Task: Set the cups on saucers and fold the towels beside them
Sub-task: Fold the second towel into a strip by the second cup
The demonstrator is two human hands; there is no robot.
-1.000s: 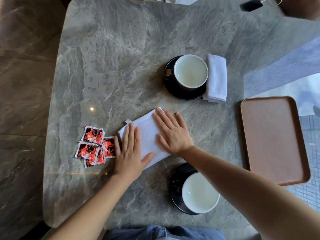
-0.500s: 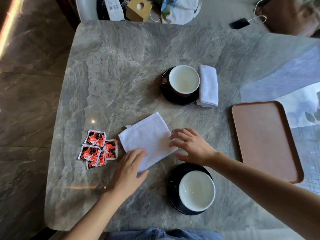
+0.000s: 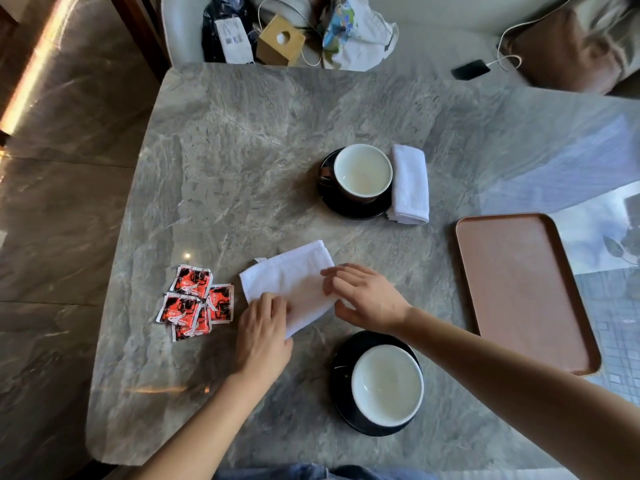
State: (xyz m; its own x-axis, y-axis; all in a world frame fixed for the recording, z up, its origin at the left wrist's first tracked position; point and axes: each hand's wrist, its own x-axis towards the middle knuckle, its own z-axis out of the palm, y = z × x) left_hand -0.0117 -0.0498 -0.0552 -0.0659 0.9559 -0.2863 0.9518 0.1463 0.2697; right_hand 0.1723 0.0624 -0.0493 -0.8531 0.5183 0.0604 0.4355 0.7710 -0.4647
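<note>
white towel (image 3: 291,275); black saucer (image 3: 341,372); grey-veined marble table (image 3: 242,150)
</note>
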